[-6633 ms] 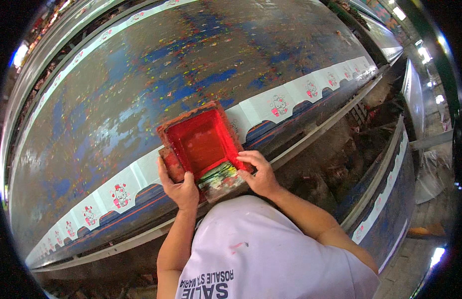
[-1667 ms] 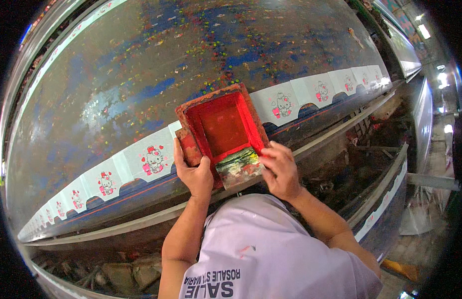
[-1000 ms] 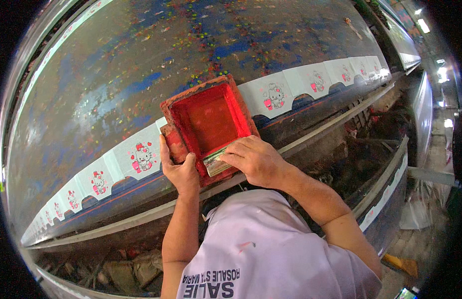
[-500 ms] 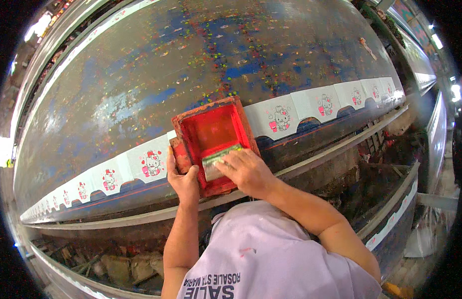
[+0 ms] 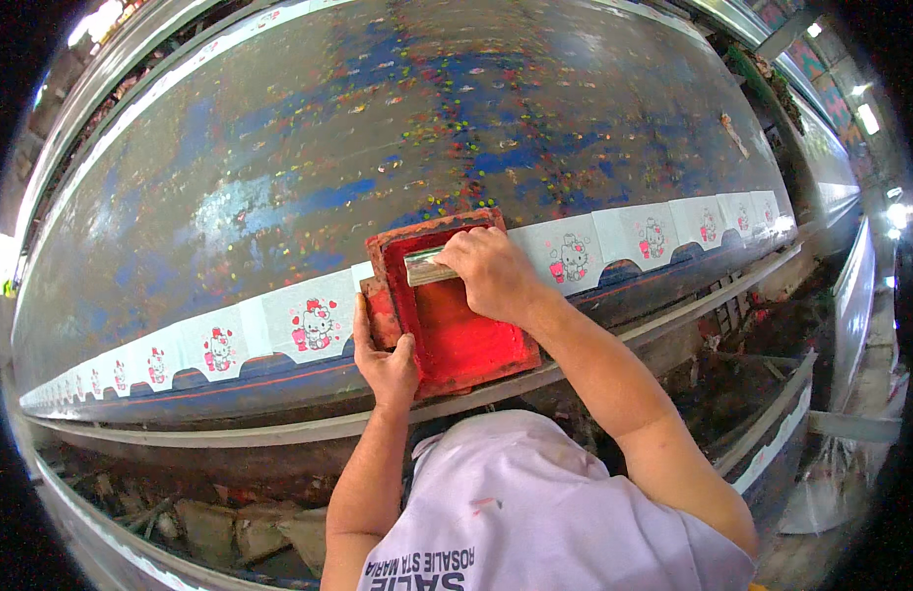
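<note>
Red frame (image 5: pixel 455 305) on the paint-spattered table (image 5: pixel 279 148), over a row of white printed pieces (image 5: pixel 309 320).
Left hand (image 5: pixel 386 360) clamps the frame's near edge; right hand (image 5: pixel 488 274), fingers curled around the scraper (image 5: pixel 427 268), has moved it to the far end.

Left hand (image 5: pixel 386 360) sits palm-down near centre, fingers pointing to 12 o'clock, forearm running down to 6. Right hand (image 5: pixel 488 272), curled in a grip, lies toward 1 o'clock; its forearm slants to 5
</note>
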Demonstrator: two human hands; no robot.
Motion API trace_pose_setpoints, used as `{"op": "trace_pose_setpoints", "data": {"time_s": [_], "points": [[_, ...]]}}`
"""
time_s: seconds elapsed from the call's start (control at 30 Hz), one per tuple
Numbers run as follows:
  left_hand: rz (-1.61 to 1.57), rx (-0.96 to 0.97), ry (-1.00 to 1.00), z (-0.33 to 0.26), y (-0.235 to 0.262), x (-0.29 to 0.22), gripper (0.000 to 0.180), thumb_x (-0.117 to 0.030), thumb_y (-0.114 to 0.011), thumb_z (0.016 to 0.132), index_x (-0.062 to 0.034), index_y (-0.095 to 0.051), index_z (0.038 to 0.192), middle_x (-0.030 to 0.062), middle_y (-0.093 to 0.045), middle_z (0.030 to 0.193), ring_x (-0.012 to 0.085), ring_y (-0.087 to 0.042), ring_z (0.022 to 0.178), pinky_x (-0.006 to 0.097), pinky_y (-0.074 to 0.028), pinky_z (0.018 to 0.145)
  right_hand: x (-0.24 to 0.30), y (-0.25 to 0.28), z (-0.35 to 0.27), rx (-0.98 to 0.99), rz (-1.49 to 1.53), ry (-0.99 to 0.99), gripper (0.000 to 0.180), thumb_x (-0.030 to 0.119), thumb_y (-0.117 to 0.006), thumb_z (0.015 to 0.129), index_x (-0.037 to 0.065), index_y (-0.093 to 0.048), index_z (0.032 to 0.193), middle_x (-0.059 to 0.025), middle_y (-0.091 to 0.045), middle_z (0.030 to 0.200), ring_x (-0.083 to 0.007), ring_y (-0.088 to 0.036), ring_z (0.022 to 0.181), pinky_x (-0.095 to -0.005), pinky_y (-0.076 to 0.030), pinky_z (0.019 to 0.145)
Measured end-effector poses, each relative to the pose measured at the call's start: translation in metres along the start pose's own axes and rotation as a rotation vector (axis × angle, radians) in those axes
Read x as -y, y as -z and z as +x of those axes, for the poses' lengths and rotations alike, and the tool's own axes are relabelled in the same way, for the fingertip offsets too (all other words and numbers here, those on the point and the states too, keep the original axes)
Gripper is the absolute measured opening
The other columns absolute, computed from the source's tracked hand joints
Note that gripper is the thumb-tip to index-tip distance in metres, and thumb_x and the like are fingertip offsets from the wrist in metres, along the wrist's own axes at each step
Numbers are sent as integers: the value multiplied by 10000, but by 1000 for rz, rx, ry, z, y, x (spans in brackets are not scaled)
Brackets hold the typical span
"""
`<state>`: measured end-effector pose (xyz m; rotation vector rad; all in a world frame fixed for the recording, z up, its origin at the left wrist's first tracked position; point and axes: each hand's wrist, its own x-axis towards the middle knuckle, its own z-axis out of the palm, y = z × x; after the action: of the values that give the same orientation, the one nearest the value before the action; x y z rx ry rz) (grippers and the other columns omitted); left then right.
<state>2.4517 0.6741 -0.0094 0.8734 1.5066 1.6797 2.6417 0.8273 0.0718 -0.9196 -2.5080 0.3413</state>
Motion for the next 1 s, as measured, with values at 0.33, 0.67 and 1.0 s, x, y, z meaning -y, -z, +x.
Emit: {"op": "trace_pose_setpoints", "data": {"time_s": [0.33, 0.67, 1.0], "points": [[-84, 15, 29, 1, -3, -4, 1003, 151, -690, 855, 29, -362, 1794, 182, -516, 1727, 271, -569, 1541, 406, -472, 1298, 49, 3, -69, 74, -43, 3, 303, 104, -693, 940, 84, -813, 1217, -85, -763, 1192, -323, -691, 1131, -493, -536, 1008], [74, 39, -82, 5, 3, 2, 969, 104, -729, 863, 27, -402, 1772, 208, -538, 1719, 286, -576, 1539, 418, -465, 1300, 91, 2, -117, 49, -17, -17, 280, 189, -693, 969, 100, -794, 1215, -79, -734, 1188, -320, -674, 1158, -488, -548, 1038], [129, 16, -81, 6, -2, -5, 926, 105, -701, 876, 29, -429, 1758, 208, -559, 1694, 265, -576, 1528, 395, -456, 1295, 92, 9, -162, -173, 113, -221, 476, 279, -934, 914, 116, -776, 1333, -128, -677, 1479, -409, -591, 1457, -553, -469, 1247]]}}
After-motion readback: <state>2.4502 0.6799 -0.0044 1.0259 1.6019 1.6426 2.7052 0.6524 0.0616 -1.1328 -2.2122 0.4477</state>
